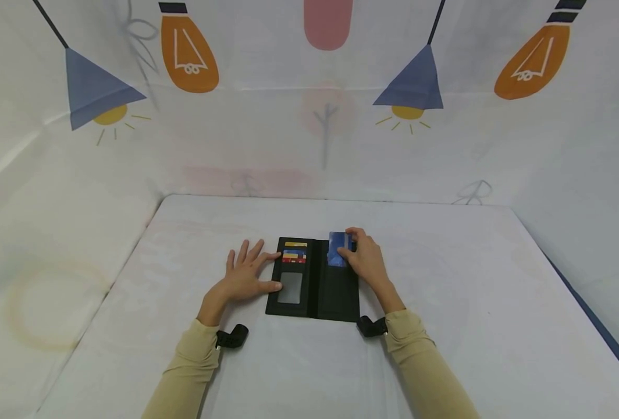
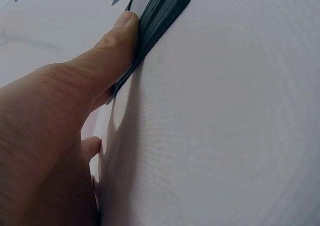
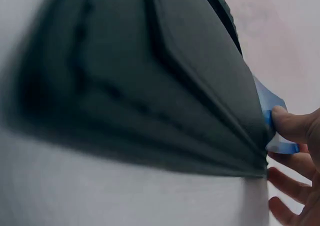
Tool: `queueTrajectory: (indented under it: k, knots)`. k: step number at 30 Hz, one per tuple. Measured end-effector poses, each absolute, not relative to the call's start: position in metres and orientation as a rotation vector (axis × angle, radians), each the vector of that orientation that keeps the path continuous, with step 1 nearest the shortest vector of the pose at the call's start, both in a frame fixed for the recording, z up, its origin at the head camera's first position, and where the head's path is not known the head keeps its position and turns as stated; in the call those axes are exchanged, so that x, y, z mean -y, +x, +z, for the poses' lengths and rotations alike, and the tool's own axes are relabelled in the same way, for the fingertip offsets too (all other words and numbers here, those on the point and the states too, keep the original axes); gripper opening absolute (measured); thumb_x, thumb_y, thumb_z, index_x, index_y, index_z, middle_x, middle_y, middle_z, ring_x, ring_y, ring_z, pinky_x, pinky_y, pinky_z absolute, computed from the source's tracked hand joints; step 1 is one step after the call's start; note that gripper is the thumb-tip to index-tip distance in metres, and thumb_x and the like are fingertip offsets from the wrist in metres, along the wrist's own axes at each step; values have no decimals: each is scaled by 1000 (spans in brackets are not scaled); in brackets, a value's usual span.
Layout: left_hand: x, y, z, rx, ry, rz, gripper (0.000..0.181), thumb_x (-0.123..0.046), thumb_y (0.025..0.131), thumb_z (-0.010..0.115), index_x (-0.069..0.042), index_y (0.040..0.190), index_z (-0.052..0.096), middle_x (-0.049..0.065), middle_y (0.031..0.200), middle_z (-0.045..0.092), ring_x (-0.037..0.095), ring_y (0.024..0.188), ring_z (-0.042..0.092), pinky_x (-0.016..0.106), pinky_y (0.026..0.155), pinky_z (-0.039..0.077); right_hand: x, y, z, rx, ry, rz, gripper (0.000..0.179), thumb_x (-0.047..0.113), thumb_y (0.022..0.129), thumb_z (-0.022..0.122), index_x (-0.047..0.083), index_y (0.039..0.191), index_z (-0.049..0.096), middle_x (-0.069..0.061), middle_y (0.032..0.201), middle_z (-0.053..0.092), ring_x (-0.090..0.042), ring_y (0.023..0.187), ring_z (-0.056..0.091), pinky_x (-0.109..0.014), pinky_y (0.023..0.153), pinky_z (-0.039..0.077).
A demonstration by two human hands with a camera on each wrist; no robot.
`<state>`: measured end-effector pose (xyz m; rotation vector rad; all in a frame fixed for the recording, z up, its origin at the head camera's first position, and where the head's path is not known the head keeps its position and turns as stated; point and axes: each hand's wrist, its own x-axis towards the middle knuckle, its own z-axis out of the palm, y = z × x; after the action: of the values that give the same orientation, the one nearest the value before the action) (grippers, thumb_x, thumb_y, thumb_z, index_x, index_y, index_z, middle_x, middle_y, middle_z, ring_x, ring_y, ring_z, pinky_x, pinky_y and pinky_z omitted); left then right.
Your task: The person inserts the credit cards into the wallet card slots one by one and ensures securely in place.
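Note:
A dark wallet (image 1: 339, 294) lies unfolded on the white table. Its left panel has several cards (image 1: 295, 256) in slots and a clear window (image 1: 290, 288) below them. My left hand (image 1: 244, 276) has its fingers spread, with the thumb and index finger touching the wallet's left edge; in the left wrist view the straight thumb (image 2: 112, 43) presses on that edge. My right hand (image 1: 367, 259) pinches a blue card (image 1: 335, 247) between thumb and fingers at the top of the right panel. Seen from the right wrist, the blue card (image 3: 270, 96) sticks out past the wallet's edge.
Around the wallet spreads a white tabletop (image 1: 472, 308). Behind it rises a white cloth backdrop (image 1: 267, 134) printed with lamps and bulbs. A black wrist camera (image 1: 232, 336) sits on the left wrist, and another black camera (image 1: 371, 326) on the right.

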<state>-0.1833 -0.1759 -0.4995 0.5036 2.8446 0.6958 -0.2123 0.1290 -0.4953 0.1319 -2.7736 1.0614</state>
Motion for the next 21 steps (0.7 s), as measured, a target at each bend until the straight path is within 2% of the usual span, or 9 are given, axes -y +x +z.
queueTrajectory:
  k: [8, 15, 21]
  knots:
    - [177, -183, -500, -2851, 512, 681, 77, -57, 83, 71, -23, 148, 46, 17, 166, 6, 42, 150, -12, 64, 114, -13, -127, -214, -499, 2738, 96, 1102, 53, 23, 89, 74, 2, 132, 53, -27, 127, 62, -42, 120, 57, -54, 101, 43]
    - [177, -182, -500, -2859, 517, 693, 76, -56, 84, 71, -23, 148, 46, 17, 166, 8, 43, 150, -10, 65, 114, -12, -129, -215, -499, 2777, 179, 1065, 50, 22, 91, 71, 2, 132, 52, -27, 128, 62, -42, 122, 51, -61, 106, 33]
    - [177, -181, -499, -2871, 535, 695, 76, -55, 84, 71, -22, 147, 47, 18, 165, 9, 44, 150, -9, 66, 114, -10, -137, -217, -496, 2790, 244, 1102, 47, 15, 93, 67, 2, 134, 49, -30, 132, 58, -45, 125, 51, -59, 105, 37]
